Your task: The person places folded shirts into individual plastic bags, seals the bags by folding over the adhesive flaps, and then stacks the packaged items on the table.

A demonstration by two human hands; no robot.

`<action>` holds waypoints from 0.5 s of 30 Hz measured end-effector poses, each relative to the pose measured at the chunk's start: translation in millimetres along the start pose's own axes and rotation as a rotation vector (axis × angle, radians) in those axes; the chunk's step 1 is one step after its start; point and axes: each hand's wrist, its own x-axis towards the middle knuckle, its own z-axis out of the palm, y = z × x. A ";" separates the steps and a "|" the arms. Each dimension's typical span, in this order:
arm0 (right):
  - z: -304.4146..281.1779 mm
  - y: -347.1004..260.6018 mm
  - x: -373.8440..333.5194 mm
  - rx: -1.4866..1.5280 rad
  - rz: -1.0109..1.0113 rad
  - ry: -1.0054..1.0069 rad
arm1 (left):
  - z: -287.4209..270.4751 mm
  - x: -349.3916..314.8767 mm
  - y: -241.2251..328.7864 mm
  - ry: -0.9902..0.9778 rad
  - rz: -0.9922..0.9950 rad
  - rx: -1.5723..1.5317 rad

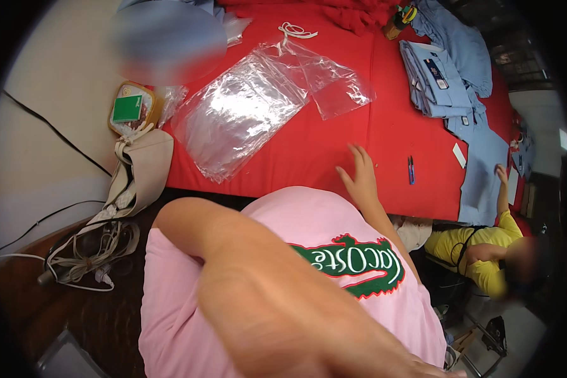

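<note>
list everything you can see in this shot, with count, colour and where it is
table: one, covered in red cloth, across the upper middle
clear plastic bags: a stack plus one loose bag, transparent, on the table's left half
folded shirts: a pile, light blue, upper right of the table
spread shirt: one, light blue, at the table's right edge
pen: one, dark blue, on the cloth right of the right hand
white tag: one, beside the spread shirt
tin: one, yellow with a green lid, off the table's left end
beige bag: one, below the tin
co-worker: one, yellow top, seated at right, a hand on the spread shirt
right hand: open, fingers spread on the red cloth
left hand: out of view; only the forearm shows, across a pink shirt
</note>
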 end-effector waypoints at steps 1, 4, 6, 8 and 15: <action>8.4 -6.9 29.7 -0.046 -0.051 0.006 | 5.4 -1.5 -10.2 -0.013 0.130 -0.009; 37.7 -3.6 96.8 -0.195 -0.171 0.133 | -30.4 -12.2 31.0 -0.168 0.140 0.064; 53.0 -6.3 143.6 -0.222 -0.171 0.197 | -61.0 -13.9 84.3 -0.270 0.023 0.234; 54.2 15.3 175.1 -0.315 -0.137 0.227 | -111.8 -27.9 124.9 -0.073 -0.074 0.456; -3.8 -13.3 280.7 0.375 0.051 0.200 | -346.0 -195.8 111.0 1.244 -0.673 1.847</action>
